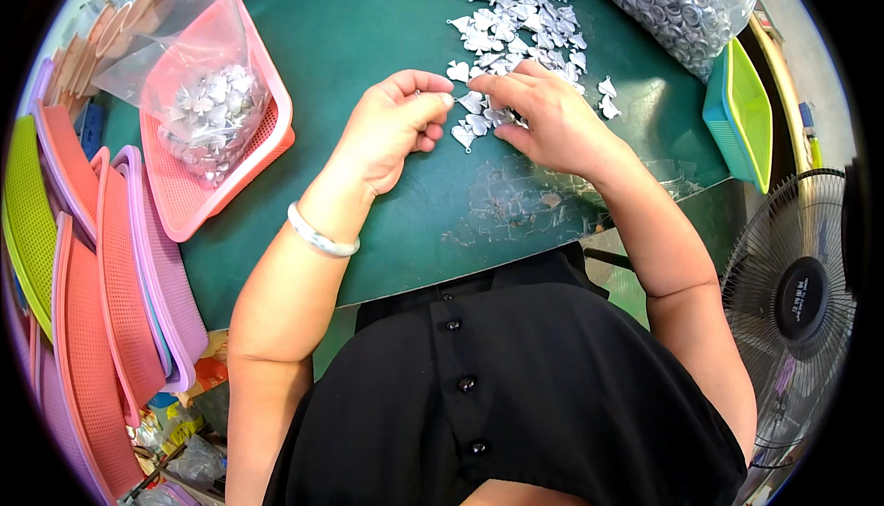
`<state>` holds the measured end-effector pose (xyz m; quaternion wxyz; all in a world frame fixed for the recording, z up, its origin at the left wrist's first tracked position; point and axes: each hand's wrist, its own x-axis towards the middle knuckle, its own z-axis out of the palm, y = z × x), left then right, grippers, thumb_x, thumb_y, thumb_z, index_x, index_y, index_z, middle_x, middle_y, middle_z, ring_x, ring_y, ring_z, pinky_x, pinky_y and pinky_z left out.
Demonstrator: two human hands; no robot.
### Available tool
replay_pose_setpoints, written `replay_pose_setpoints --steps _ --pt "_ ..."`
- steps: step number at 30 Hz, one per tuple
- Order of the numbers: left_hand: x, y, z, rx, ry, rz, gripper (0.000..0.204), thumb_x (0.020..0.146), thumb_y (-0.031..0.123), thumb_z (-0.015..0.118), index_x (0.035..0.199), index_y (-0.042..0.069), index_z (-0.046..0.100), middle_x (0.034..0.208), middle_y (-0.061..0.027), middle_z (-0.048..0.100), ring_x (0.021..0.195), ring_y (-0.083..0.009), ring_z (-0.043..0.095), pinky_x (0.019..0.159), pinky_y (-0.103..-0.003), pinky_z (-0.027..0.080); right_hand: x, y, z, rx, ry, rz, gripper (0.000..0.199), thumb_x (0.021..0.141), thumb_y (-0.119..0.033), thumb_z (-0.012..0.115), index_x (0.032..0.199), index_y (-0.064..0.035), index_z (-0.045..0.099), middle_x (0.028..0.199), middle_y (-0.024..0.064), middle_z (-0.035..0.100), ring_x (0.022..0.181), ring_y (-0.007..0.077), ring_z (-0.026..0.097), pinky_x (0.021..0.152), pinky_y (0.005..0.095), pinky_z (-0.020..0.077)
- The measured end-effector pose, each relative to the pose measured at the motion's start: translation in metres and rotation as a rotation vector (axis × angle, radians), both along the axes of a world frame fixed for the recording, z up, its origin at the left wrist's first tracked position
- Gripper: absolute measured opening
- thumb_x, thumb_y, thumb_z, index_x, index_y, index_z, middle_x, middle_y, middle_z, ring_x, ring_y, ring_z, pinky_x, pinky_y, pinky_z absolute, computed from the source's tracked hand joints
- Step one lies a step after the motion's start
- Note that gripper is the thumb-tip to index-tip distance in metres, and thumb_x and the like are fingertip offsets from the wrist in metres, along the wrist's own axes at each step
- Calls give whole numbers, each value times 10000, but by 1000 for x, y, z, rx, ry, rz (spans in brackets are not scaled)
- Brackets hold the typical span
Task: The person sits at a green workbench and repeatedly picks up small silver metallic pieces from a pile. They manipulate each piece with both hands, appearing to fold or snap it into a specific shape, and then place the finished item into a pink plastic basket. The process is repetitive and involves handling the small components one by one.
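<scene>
A loose pile of flat, silver-grey, spade-shaped pieces (516,23) with small loops lies on the green tabletop (387,239). At the pile's near left edge, my left hand (401,119) is closed in a pinch of thumb and forefinger. What sits between those fingertips is too small to make out. My right hand (548,119) arches over the near end of the pile, palm down. Its forefinger reaches toward the left fingertips, and its thumb is spread away, close to several pieces. A pale bangle (320,232) circles my left wrist.
A pink basket (278,105) at left holds a clear bag (216,110) of similar pieces. Stacked coloured baskets (120,294) stand beyond the table's left edge. At far right are a bag of grey rings (668,9), a teal-and-green basket (737,119) and a fan (801,299).
</scene>
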<state>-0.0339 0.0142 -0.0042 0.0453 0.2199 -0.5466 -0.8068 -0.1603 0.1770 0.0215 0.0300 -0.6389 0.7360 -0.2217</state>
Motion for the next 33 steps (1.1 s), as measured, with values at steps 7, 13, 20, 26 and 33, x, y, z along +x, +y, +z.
replay_pose_setpoints --steps 7,13,20,26,33 --pt "-2 26 4 -1172 -53 -151 253 727 165 696 931 30 633 612 -62 532 551 -143 513 541 -288 420 3 16 0 48 -159 43 557 646 64 603 1179 -65 500 840 71 571 831 252 545 748 361 453" --pt "0 29 0 -1232 -24 -145 250 727 181 699 935 59 634 623 -60 548 551 -180 524 550 -312 425 10 32 0 -14 -255 -6 603 647 110 542 1221 -59 469 832 77 537 812 252 547 751 350 455" --pt "2 28 11 -1228 -139 -208 239 724 153 694 930 55 623 555 -32 464 504 -142 454 507 -303 377 6 48 7 70 -193 17 545 680 73 540 1202 -68 471 804 83 539 788 274 542 727 366 446" --pt "11 19 15 -1199 -96 -243 247 694 100 693 901 6 596 557 -34 461 510 -128 444 501 -301 369 4 50 7 -4 -172 -61 561 653 32 625 1187 -69 485 836 81 575 837 265 529 761 361 437" --pt "11 16 21 -1151 -180 -323 195 672 52 686 812 8 558 578 -31 468 536 -119 451 520 -281 384 7 51 5 31 -113 -45 463 680 7 627 1128 -53 529 801 65 595 823 258 533 745 353 443"
